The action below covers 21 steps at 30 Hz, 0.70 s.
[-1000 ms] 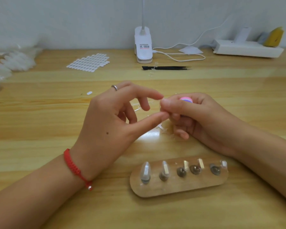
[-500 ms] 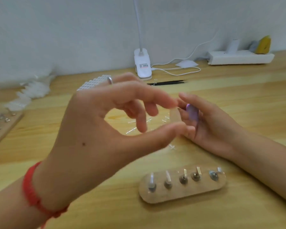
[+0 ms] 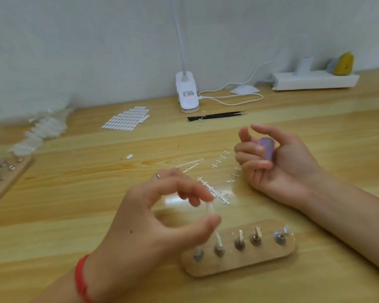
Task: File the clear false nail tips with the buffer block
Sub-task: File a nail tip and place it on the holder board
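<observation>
nearest the camera, the left hand (image 3: 160, 217) hangs just above the wooden table (image 3: 74, 215), a red cord bracelet (image 3: 81, 278) on its wrist and a ring (image 3: 158, 176) on one finger; its thumb and forefinger are pinched on a clear nail tip (image 3: 210, 209), which shows only as a blurred pale sliver between them. just right of the thumb lies a rounded wooden holder (image 3: 239, 256) with a row of small metal pegs standing up from it, and the thumb overlaps its left end in this view. beyond the left hand, clear plastic sprues (image 3: 213, 190) lie scattered on the tabletop between the two hands. the right hand (image 3: 278, 162) rests on its outer edge on the table, well apart from the left, with its fingers curled closed around the purple buffer block (image 3: 266, 149), of which only the top end shows above the fingers. the right forearm runs off the right edge of the frame behind the holder. at the far left a wooden board (image 3: 7, 182) carrying small metal pieces is cut by the frame edge. farther back lie a sheet of small white ovals (image 3: 127, 119), a heap of clear tips (image 3: 39, 134) to the left, and black tweezers (image 3: 214, 115). against the wall stand a white clip lamp (image 3: 186, 92) with its looped cable (image 3: 234, 99) and a white power strip (image 3: 315, 79). bare wood lies open left of the left hand.
</observation>
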Tool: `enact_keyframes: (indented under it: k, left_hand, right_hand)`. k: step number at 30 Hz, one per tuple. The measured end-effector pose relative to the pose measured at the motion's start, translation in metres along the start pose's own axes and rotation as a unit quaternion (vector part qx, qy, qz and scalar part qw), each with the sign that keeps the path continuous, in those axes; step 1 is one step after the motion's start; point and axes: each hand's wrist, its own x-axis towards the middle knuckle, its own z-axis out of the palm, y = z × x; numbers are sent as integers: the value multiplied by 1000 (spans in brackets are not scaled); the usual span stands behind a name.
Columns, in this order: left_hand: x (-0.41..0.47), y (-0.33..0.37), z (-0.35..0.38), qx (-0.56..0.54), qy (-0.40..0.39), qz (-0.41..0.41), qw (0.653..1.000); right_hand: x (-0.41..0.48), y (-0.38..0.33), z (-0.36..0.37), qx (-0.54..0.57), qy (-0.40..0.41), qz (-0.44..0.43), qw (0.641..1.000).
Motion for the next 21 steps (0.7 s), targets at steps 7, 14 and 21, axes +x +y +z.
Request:
enact_keyframes:
  k: [7, 14, 21]
  left_hand:
    - [-11, 4, 18, 99, -29, 24, 994]
    - [-11, 4, 22, 125, -15, 33, 992]
    - [-12, 3, 24, 120, -22, 20, 992]
  right_hand:
    - [-3, -8, -3, -7, 19, -38, 999]
    - [-3, -6, -3, -40, 9, -42, 998]
    - [-3, -5, -2, -55, 6, -42, 998]
